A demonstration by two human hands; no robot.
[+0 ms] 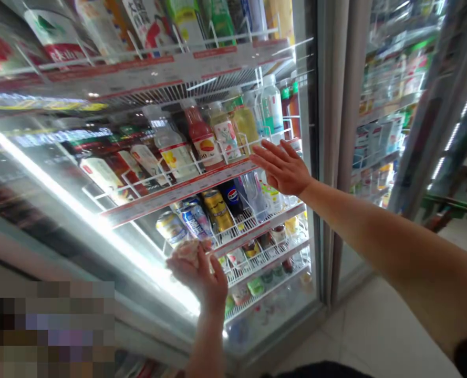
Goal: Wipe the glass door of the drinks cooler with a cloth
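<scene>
Straight ahead, in the head view, faced a lit drinks cooler (315, 157) with slanted wire shelves. Held the left hand (199, 281) low before the middle shelves, fingers curled shut around a crumpled pale wad (188, 251); could not tell whether cloth or wrapper. Found the wad just below a blue-and-white can (194, 220) and a yellow can (217, 209), close against the white wire shelf front. Held the right hand (282, 168) higher and well apart from the left, palm flat, fingers spread wide, gripping nothing. Placed it over the right end of the red price rail (178, 191), with a Pepsi can (231, 195) below to the left and a red bottle (199, 135) above to the left; could not tell whether pressed on glass or just clear of it. Saw, further up behind the rail, a clear bottle with a green label (271, 107). Saw to the right a second cooler (391, 105) and pale floor tiles (375, 331).
</scene>
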